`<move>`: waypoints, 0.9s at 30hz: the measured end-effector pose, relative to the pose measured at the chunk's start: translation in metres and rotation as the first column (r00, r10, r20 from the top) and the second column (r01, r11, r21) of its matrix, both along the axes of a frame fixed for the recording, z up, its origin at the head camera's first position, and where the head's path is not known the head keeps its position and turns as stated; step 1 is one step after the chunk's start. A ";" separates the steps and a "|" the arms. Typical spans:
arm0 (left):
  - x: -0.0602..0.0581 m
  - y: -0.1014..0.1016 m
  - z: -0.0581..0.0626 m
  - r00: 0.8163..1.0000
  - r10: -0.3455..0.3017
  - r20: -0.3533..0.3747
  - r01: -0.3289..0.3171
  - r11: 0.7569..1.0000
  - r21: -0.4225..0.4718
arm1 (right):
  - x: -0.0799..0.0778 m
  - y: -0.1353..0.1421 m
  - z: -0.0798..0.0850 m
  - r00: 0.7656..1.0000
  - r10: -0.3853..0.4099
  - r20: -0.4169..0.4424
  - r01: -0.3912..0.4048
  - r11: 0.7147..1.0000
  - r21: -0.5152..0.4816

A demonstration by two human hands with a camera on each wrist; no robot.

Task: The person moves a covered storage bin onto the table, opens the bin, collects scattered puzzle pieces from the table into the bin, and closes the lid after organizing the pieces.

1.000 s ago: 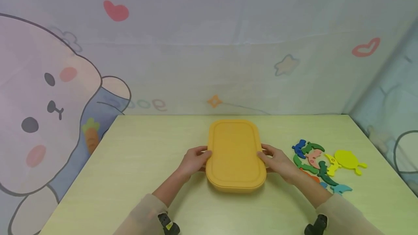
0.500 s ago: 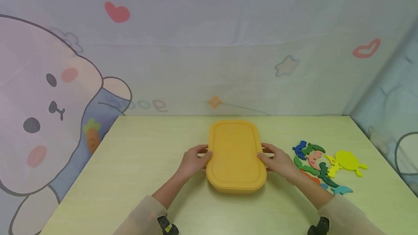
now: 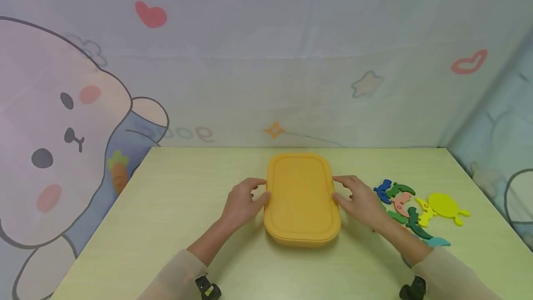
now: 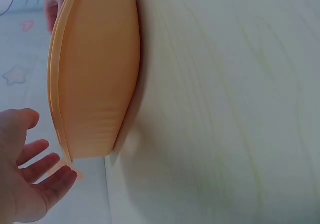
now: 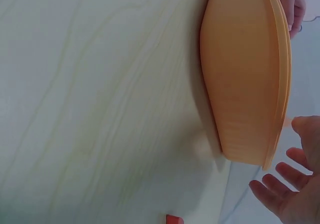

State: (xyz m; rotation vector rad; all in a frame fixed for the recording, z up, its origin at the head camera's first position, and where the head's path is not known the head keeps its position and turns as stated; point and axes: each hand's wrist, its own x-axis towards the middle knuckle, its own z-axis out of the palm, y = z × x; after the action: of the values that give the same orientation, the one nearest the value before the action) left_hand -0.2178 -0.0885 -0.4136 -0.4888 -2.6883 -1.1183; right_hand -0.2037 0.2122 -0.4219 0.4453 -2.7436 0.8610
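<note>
A yellow lidded storage box [image 3: 302, 198] rests on the table, its lid on; the wrist views show its smooth side wall and protruding lid rim. Beside its left edge is my left hand [image 3: 244, 203], fingertips right at the lid's rim. In the left wrist view that hand [image 4: 30, 169] has its thumb and loosely bent fingers apart, with nothing between them. My right hand [image 3: 360, 202] mirrors it at the right edge, thumb tip by the rim. Its fingers are likewise spread in the right wrist view, where the hand [image 5: 295, 179] holds nothing. What the box contains is hidden.
Right of the box lie flat, colourful animal-shaped pieces, among them a yellow turtle [image 3: 444, 205], a dark green crocodile [image 3: 418, 224] and a pink piece [image 3: 401, 203]. My right forearm partly covers them. A printed cloth [image 3: 258, 59] hangs behind the table [image 3: 187, 170].
Both hands have loosened from the box's sides; their fingers have risen from below the lid's rim and moved slightly outward. The box has stayed in place.
</note>
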 end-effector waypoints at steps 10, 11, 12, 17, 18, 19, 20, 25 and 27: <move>0.006 -0.007 0.006 0.974 -0.165 -0.156 0.120 0.958 -0.261 | 0.006 0.001 0.009 0.966 0.134 -0.220 -0.086 0.972 0.217; 0.007 -0.008 0.007 0.970 -0.181 -0.162 0.131 0.951 -0.281 | 0.007 0.001 0.009 0.961 0.149 -0.231 -0.094 0.968 0.234; 0.008 -0.008 0.007 0.965 -0.199 -0.170 0.142 0.944 -0.299 | 0.008 0.001 0.010 0.956 0.167 -0.241 -0.106 0.963 0.249; 0.012 -0.012 0.009 0.944 -0.279 -0.176 0.198 0.906 -0.374 | 0.014 0.001 0.013 0.932 0.253 -0.261 -0.165 0.935 0.314; 0.012 -0.012 0.009 0.940 -0.293 -0.173 0.209 0.898 -0.386 | 0.014 0.001 0.014 0.928 0.269 -0.260 -0.177 0.928 0.326; 0.013 -0.013 0.009 0.937 -0.307 -0.167 0.219 0.889 -0.402 | 0.015 0.001 0.014 0.925 0.281 -0.254 -0.188 0.923 0.336; 0.014 -0.013 0.009 0.934 -0.318 -0.161 0.227 0.878 -0.421 | 0.016 0.001 0.015 0.924 0.292 -0.247 -0.198 0.918 0.345; 0.017 -0.012 0.010 0.911 -0.384 -0.152 0.270 0.832 -0.485 | 0.023 0.000 0.018 0.928 0.326 -0.183 -0.242 0.897 0.370; 0.018 -0.012 0.009 0.901 -0.406 -0.155 0.281 0.817 -0.504 | 0.025 0.000 0.019 0.928 0.341 -0.152 -0.266 0.889 0.372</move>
State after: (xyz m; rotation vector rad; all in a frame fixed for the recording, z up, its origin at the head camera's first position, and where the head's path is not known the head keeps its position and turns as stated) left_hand -0.1995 -0.1004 -0.4041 -1.1604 -2.6798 -0.3934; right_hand -0.1786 0.2123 -0.4032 0.9987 -2.6588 0.3521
